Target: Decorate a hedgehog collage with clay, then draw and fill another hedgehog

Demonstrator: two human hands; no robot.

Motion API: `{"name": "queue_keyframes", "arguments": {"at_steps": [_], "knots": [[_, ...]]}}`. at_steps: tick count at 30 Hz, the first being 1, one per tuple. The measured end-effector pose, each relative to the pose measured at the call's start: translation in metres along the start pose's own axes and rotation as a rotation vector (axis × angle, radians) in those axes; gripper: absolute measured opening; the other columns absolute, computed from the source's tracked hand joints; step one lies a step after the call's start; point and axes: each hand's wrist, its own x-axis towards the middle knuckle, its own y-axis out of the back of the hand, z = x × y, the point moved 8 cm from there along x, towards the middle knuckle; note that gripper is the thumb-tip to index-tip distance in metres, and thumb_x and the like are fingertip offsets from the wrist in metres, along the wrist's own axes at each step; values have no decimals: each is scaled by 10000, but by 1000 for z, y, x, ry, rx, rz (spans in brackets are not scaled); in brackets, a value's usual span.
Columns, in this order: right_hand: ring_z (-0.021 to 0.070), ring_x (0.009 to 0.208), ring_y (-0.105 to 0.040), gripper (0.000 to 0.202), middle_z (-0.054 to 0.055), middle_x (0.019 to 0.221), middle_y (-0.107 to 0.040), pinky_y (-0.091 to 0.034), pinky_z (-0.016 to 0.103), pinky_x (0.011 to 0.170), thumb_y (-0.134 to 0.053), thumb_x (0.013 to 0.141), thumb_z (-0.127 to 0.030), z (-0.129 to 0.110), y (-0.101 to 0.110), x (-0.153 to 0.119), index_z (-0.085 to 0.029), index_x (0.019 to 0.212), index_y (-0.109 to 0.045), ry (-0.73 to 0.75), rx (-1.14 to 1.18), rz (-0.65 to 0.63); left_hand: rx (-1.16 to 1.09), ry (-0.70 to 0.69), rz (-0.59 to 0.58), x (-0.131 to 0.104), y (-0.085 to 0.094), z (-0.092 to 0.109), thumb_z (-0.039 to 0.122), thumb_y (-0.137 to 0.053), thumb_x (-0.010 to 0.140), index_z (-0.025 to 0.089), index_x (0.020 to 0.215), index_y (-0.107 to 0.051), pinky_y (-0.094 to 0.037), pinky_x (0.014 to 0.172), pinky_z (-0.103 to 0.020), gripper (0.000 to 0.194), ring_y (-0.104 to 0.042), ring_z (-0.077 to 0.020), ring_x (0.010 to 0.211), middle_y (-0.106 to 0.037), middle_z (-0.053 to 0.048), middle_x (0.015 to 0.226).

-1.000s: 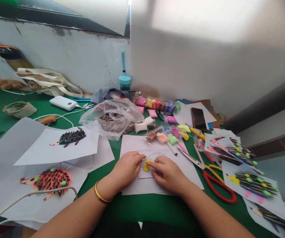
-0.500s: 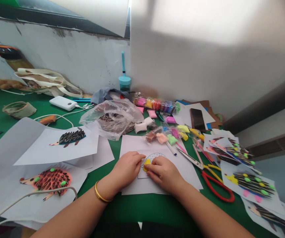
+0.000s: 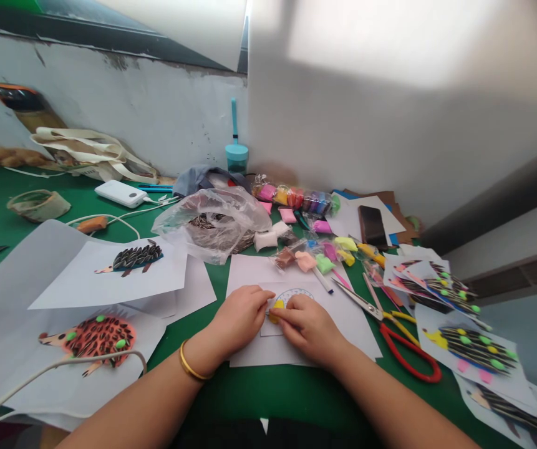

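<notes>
Clay piece, yellow (image 3: 279, 304), lies on a small white sheet (image 3: 272, 330), over the near-left part of a dotted blue outline (image 3: 297, 292). Sheet rests on larger white paper (image 3: 249, 357), spread over the green worktop (image 3: 268, 385).

Key relation: clay sits in the narrow gap between the two hands, at the fingertips. Long axis, as far as visible, runs away from the person, far end leaning slightly right; middle is covered by fingers. Right hand (image 3: 314, 324) is nearer: its fingertips reach leftward across the clay, touching it. Pinch or press? Cannot tell. Left hand (image 3: 241, 317) is just beside it, fingers bent over the left of the small sheet; contact with the clay unclear. Hands are apart at the palms, close at the tips.

Surroundings: red-handled scissors (image 3: 378, 312) to the right, blades toward the drawing; marker (image 3: 323, 280) beyond the right hand.
</notes>
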Motion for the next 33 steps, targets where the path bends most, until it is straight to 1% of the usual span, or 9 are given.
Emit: {"name": "queue_keyframes", "arguments": {"at_steps": [2, 4, 7, 10, 16, 20, 25, 28, 33], "knots": [[174, 793, -556, 305, 56, 862, -604, -438, 313, 729, -526, 905, -166, 3, 2, 0, -243, 1133, -714, -23, 39, 24, 0, -1, 2, 0, 0, 0, 188, -472, 943, 182, 1143, -669, -497, 932, -378, 281, -634, -213, 1014, -707, -74, 1027], [176, 792, -557, 300, 54, 854, -604, -443, 317, 728, -536, 894, -156, 4, 1, 0, -249, 1109, -724, -31, 28, 18, 2, -4, 1, 0, 0, 0, 187, -470, 943, 180, 1139, -670, -499, 928, -376, 280, -636, -214, 1008, -708, -76, 1021], [179, 776, -554, 287, 52, 820, -596, -436, 322, 718, -542, 889, -163, 0, -1, 1, -251, 1080, -737, -13, -12, -4, 3, -3, -4, 1, 0, 0, 186, -470, 943, 182, 1137, -672, -501, 921, -370, 280, -638, -213, 1004, -709, -76, 1016], [179, 772, -552, 294, 51, 809, -592, -424, 320, 712, -544, 888, -166, -2, -2, 2, -249, 1099, -731, -6, -32, -22, 8, 2, -8, 1, -1, 0, 186, -468, 945, 180, 1141, -671, -501, 920, -366, 282, -639, -212, 1002, -708, -74, 1012], [177, 778, -546, 310, 53, 823, -584, -422, 313, 718, -535, 883, -140, -1, -1, 1, -239, 1108, -725, -13, -12, -7, 8, 0, -5, 1, -1, 0, 185, -472, 945, 174, 1147, -668, -497, 931, -369, 281, -635, -213, 1012, -706, -73, 1012], [181, 772, -543, 314, 49, 810, -577, -416, 316, 705, -541, 884, -151, -1, -3, 1, -250, 1120, -723, -6, -35, -27, 7, -3, -7, 1, -1, 0, 183, -464, 948, 179, 1157, -663, -496, 930, -369, 288, -632, -213, 1014, -703, -73, 1024], [182, 789, -545, 352, 54, 841, -582, -448, 321, 729, -527, 876, -119, 3, -1, 0, -239, 1156, -704, -24, 6, 11, 6, -2, 0, 1, -1, 0, 188, -466, 947, 185, 1157, -663, -498, 926, -366, 288, -633, -213, 1002, -701, -73, 1010], [188, 781, -546, 341, 61, 834, -580, -458, 327, 723, -518, 877, -118, 4, -1, 0, -217, 1142, -707, -34, 2, 11, 3, -4, 4, 1, 0, -1, 185, -463, 946, 187, 1154, -664, -498, 930, -362, 289, -634, -211, 1005, -701, -71, 1009], [182, 780, -538, 343, 54, 835, -574, -444, 324, 721, -524, 872, -116, 0, 0, -1, -234, 1136, -708, 1, 16, 17, 4, -5, 6, 1, 0, 0, 179, -474, 938, 190, 1141, -669, -503, 920, -364, 281, -639, -210, 999, -705, -73, 1011]]}}
